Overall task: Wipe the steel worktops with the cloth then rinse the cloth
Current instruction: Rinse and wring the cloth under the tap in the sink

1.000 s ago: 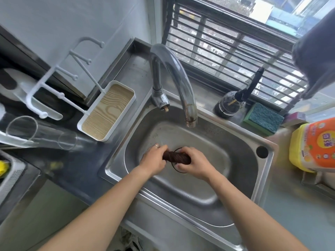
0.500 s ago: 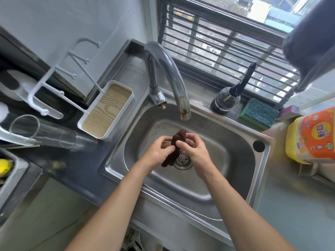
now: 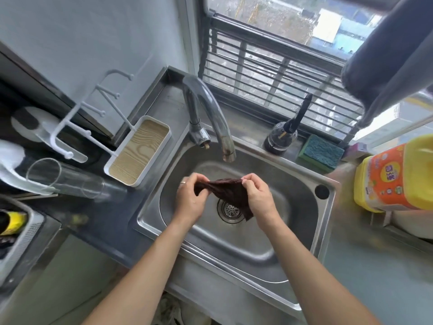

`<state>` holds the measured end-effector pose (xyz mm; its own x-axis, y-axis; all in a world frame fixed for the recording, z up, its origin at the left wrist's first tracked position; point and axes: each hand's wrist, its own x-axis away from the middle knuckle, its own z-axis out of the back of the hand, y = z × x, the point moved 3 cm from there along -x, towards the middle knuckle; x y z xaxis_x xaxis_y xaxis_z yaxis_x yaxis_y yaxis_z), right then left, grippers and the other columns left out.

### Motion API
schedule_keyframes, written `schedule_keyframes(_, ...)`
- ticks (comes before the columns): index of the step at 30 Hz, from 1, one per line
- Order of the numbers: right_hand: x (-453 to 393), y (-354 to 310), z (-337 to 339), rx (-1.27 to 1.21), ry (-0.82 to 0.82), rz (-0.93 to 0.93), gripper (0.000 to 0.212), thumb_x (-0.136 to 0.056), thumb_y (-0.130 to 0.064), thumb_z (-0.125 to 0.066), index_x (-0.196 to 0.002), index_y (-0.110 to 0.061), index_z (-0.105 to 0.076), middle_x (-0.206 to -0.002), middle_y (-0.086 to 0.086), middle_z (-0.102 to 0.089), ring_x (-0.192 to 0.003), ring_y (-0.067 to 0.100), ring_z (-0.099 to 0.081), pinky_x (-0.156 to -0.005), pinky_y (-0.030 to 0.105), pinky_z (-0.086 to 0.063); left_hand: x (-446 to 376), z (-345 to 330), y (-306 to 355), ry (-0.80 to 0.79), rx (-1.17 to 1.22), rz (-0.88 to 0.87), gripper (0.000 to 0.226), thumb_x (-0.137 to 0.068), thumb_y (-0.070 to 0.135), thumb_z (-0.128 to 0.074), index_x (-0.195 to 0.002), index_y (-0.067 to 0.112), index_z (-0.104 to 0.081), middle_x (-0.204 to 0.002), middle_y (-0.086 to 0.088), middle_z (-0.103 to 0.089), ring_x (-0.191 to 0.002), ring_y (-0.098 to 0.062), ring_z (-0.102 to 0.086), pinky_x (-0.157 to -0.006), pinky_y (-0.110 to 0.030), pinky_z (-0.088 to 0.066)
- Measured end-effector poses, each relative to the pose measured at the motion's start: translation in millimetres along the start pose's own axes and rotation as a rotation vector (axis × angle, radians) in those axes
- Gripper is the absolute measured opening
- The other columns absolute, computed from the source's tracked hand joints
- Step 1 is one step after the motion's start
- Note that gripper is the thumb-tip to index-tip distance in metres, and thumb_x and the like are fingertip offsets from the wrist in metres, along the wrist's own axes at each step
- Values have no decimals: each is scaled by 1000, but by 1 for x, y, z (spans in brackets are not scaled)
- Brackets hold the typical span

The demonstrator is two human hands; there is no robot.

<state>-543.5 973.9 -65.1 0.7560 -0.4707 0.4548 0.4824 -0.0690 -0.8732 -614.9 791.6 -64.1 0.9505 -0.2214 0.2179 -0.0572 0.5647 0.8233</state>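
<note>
A dark brown cloth (image 3: pixel 230 193) hangs spread between my two hands above the steel sink (image 3: pixel 269 245). My left hand (image 3: pixel 191 199) pinches its left corner and my right hand (image 3: pixel 259 195) pinches its right corner. The cloth's lower edge droops over the round drain strainer (image 3: pixel 228 209). The curved tap (image 3: pixel 210 116) arches over the basin, its spout just beyond my hands. No water runs from it. The steel worktop (image 3: pixel 365 273) extends to the right of the sink.
A white tray with a wood-grain base (image 3: pixel 139 150) stands left of the sink beside a clear glass (image 3: pixel 63 178). Behind the basin sit a dark bottle (image 3: pixel 282 137) and a green sponge (image 3: pixel 322 152). A yellow detergent jug (image 3: pixel 396 174) stands at right.
A second ago both hands wrung the cloth as a tight twisted roll low in the basin. They have since lifted, untwisted it and pulled it open between them.
</note>
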Motion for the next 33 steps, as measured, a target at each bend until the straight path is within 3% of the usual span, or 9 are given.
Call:
schedule_keyframes(3, 7, -16, -7, -129, -113, -33, 14, -87, -19, -49, -76, -20, -58, -66, -9, -50, -68, 14, -45, -61, 27, -39, -2, 0, 7, 150, -8, 277, 45, -87, 29, -74, -121, 19, -46, -126, -1, -36, -109, -17, -45, -96, -28, -42)
schedule_keyframes(6, 9, -23, -14, -226, -188, -87, 13, -77, -29, -52, -84, -25, -62, -80, 1, -57, -77, 22, -51, -72, 37, -41, 2, -14, 23, -154, 335, 658, 41, -99, 55, -49, -111, 17, -57, -120, -8, -60, -110, -25, -59, -87, -32, -43)
schedule_keyframes(9, 13, -22, -16, -178, -250, -85, 25, -93, -38, -68, -112, -23, -60, -98, 1, -72, -90, 15, -69, -82, 30, -52, 3, -25, 34, -355, 851, 625, 56, -106, 50, -26, -125, 16, -66, -117, -6, -73, -102, -15, -67, -79, -27, -48)
schedule_keyframes(11, 13, -21, -14, -91, -276, -47, 26, -93, -35, -74, -113, -23, -63, -97, 2, -77, -89, 13, -73, -82, 30, -58, 3, -27, 32, -353, 934, 556, 41, -106, 38, -40, -129, 15, -64, -124, -11, -70, -108, -18, -67, -86, -30, -52)
schedule_keyframes(14, 5, -21, -3, 37, -134, 46, 16, -90, -37, -68, -96, -23, -71, -91, 3, -77, -87, 16, -69, -90, 49, -57, 1, -26, 25, -292, 759, 456, 29, -96, 10, -63, -125, 11, -64, -121, -18, -70, -104, -25, -68, -93, -39, -54)
schedule_keyframes(19, -5, -18, 9, -237, 17, -94, 14, -95, -17, -53, -86, -14, -63, -86, 7, -61, -86, 22, -57, -81, 42, -50, -7, -14, 15, -163, 680, 501, 19, -88, 4, -68, -107, 3, -67, -98, -15, -71, -89, -27, -67, -82, -40, -57)
schedule_keyframes(21, -5, -19, 12, -323, -10, -144, 8, -92, -19, -53, -91, -15, -59, -88, 9, -54, -85, 23, -54, -74, 37, -51, -12, -6, 13, -122, 686, 532, 8, -89, 5, -64, -97, 7, -64, -92, -16, -65, -80, -28, -64, -68, -37, -57)
schedule_keyframes(26, -5, -13, 19, -313, -230, -199, 32, -77, -28, -74, -99, -11, -59, -88, 8, -55, -84, 20, -57, -82, 40, -50, -25, 19, 9, -88, 297, 368, 19, -86, 28, -62, -91, 10, -58, -90, -9, -65, -89, -30, -64, -85, -50, -53)
schedule_keyframes(33, -1, 4, 32, -333, -256, -430, 30, -84, -19, -81, -105, -14, -60, -98, 12, -67, -79, 20, -68, -72, 34, -60, -27, 43, 14, -10, -100, 179, 25, -100, 26, -56, -110, 4, -47, -102, -7, -55, -92, -24, -53, -77, -29, -37)
